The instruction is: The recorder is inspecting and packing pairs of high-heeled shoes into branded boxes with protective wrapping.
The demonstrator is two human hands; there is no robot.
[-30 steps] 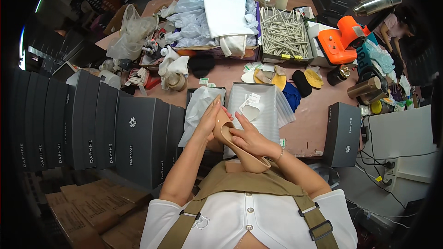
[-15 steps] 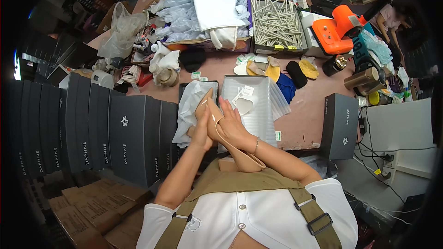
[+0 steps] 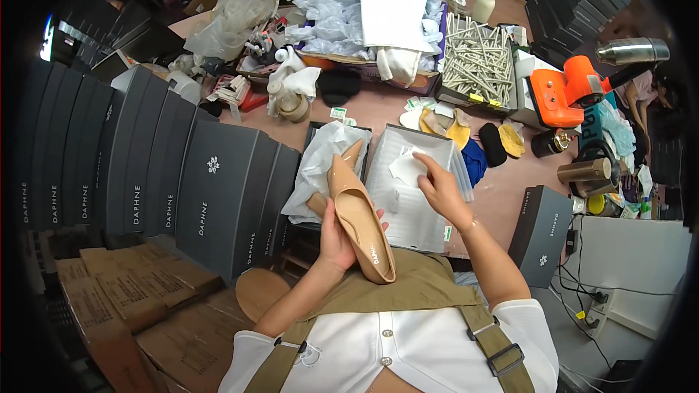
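My left hand (image 3: pixel 337 239) is wrapped around the side of a glossy beige pointed-toe pump (image 3: pixel 357 222), its toe facing away and its open top up. Past it, a second beige pump (image 3: pixel 352 154) lies partly hidden on white tissue paper (image 3: pixel 312 167) in a dark shoebox. My right hand (image 3: pixel 444 189) is over the pale box lid (image 3: pixel 415 225), thumb and stretched forefinger at the edge of a thin white piece (image 3: pixel 405 167), paper or pad; the other fingers are curled. The grip's far side is hidden.
Dark grey shoeboxes (image 3: pixel 226 189) stand in a row at left, above brown cartons (image 3: pixel 109 298). One more shoebox (image 3: pixel 540 229) is at right. Across the table are a box of pale sticks (image 3: pixel 477 62), an orange device (image 3: pixel 557 94), coloured pads (image 3: pixel 459 131) and bagged items (image 3: pixel 331 11).
My right hand has left the pump and reached over the lid to the white piece. My left hand now holds the pump alone, its opening turned up. The view has shifted.
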